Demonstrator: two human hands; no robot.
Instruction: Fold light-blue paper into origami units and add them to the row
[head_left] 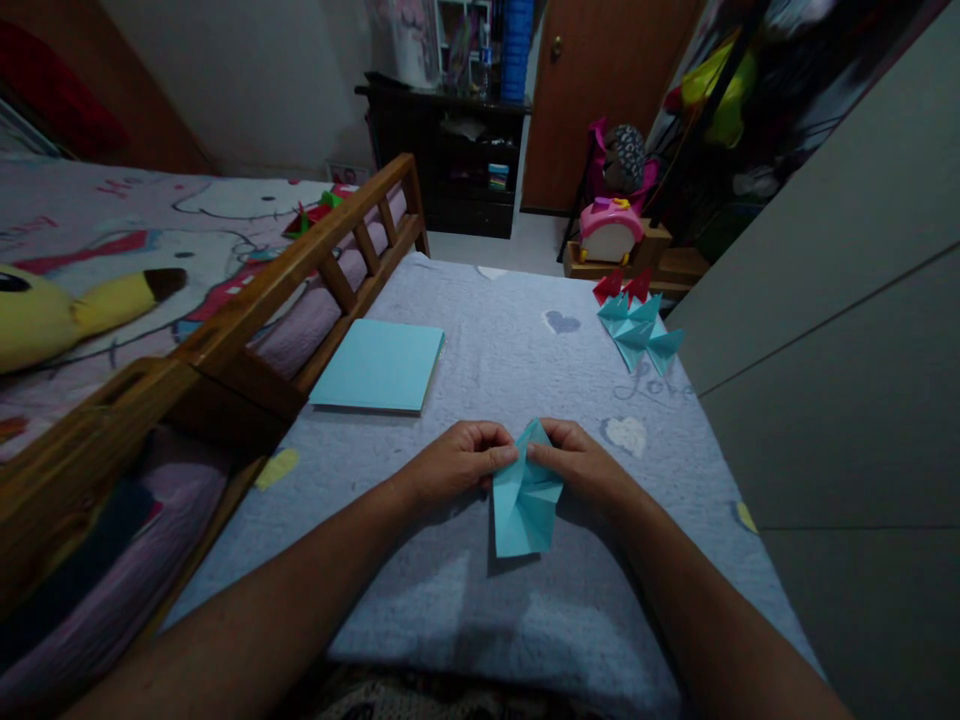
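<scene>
Between my two hands is a partly folded sheet of light blue origami paper (525, 510), its creases showing and its narrow end pointing away from me. My left hand (472, 455) pinches the paper's upper left edge between thumb and fingers. On the other side my right hand (577, 458) grips the upper right edge, thumb on top. The lower part of the sheet hangs free just over the bedspread. A square stack of light blue paper (382, 365) lies to the left, beyond my left hand. Folded blue paper pieces (634, 325) and red folded pieces (622, 286) sit at the far right.
A wooden bed rail (300, 270) runs along the left, with another bed and a yellow plush toy (82, 310) behind it. Pale cabinet panels (847, 330) border the right side. Past the far edge stand a dark shelf unit (450, 160) and a pink toy case (611, 232).
</scene>
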